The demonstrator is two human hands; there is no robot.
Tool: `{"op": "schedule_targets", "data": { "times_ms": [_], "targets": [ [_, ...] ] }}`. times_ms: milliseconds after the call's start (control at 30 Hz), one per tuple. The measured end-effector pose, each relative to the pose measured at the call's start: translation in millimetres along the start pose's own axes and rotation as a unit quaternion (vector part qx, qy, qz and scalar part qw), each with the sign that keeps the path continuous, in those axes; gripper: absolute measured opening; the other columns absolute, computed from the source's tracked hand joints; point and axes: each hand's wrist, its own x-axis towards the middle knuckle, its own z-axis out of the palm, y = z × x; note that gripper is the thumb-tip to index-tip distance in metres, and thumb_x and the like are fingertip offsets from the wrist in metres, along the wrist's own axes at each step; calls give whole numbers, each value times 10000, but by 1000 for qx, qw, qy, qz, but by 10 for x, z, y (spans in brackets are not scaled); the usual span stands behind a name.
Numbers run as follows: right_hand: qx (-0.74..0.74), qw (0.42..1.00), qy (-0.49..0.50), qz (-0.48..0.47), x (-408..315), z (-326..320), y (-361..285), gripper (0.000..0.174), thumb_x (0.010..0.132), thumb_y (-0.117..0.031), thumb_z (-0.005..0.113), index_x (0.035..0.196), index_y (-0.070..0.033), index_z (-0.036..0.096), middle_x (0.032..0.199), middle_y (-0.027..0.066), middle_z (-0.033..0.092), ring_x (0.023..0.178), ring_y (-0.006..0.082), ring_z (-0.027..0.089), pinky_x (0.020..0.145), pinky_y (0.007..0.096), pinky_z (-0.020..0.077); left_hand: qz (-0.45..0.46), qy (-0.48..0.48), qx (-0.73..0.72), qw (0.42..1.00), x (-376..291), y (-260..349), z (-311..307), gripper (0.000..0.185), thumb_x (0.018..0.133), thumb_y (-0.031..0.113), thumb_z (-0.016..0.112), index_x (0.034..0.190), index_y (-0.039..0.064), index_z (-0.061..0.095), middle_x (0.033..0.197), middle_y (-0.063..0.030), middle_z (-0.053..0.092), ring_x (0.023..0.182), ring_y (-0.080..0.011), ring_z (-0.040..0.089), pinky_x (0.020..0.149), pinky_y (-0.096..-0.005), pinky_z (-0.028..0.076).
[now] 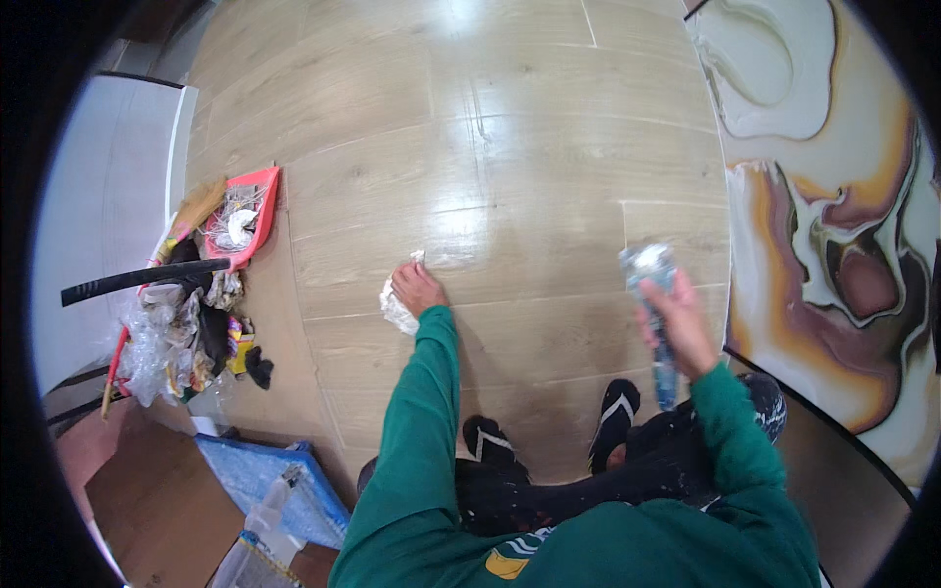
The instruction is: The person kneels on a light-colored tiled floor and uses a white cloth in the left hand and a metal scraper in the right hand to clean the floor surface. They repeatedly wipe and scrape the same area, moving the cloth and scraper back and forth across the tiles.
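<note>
My left hand (420, 288) presses a crumpled white cloth or paper (398, 309) onto the wood-look tile floor (529, 220); the white stuff sticks out on both sides of the fingers. Raised off the floor at the right, my right hand (678, 316) grips a blue-handled tool (664, 382) with a wide, shiny head, perhaps a scraper or putty knife. That tool is blurred, so its exact kind cannot be told. Pale joint lines run between the tiles.
A red dustpan (269, 213) full of debris, a straw broom (197, 209) and a heap of plastic and rubbish (176, 334) lie at the left. A blue board (272, 478) is at the lower left. A glossy marbled panel (823, 220) borders the right side.
</note>
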Motion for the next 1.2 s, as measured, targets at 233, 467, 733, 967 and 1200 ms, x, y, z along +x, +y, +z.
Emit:
{"op": "schedule_targets", "data": {
  "times_ms": [233, 467, 733, 967, 1200],
  "targets": [
    [-38, 990, -43, 128, 1079, 746, 1868, 138, 1024, -162, 582, 1083, -101, 473, 713, 76, 595, 490, 147, 549, 392, 296, 427, -13, -33, 12, 999, 139, -104, 116, 160, 990, 173, 597, 1108, 74, 643, 1165, -140, 599, 1095, -348, 564, 937, -490, 441],
    [30, 983, -25, 177, 1407, 986, 2301, 158, 1004, -155, 602, 1070, -108, 466, 677, 75, 577, 462, 155, 538, 364, 308, 401, -2, -28, -11, 1000, 159, -68, 49, 170, 991, 179, 595, 1111, 71, 648, 1162, -139, 611, 1100, -351, 570, 938, -481, 441],
    [30, 977, 19, 212, 1887, 1374, 2072, 77, 986, -107, 565, 981, -41, 526, 665, 128, 589, 434, 196, 530, 358, 347, 410, -1, -25, -15, 1000, 142, -41, 37, 161, 979, 159, 603, 1106, 68, 641, 1148, -150, 617, 1079, -364, 576, 919, -493, 444],
    [32, 980, -61, 188, 2419, 1423, 1714, 127, 968, -106, 552, 895, -3, 546, 652, 137, 593, 438, 241, 544, 400, 398, 444, 7, -20, -6, 1000, 160, -88, 66, 176, 982, 164, 598, 1127, 76, 646, 1175, -132, 613, 1095, -355, 574, 941, -491, 444],
    [26, 986, 0, 167, 2439, 1497, 1667, 142, 939, -98, 542, 887, 25, 590, 669, 156, 619, 460, 257, 572, 409, 411, 470, -12, -33, -7, 999, 162, -60, 71, 177, 985, 169, 596, 1130, 81, 647, 1182, -118, 610, 1095, -342, 575, 940, -493, 445]
  ]
}}
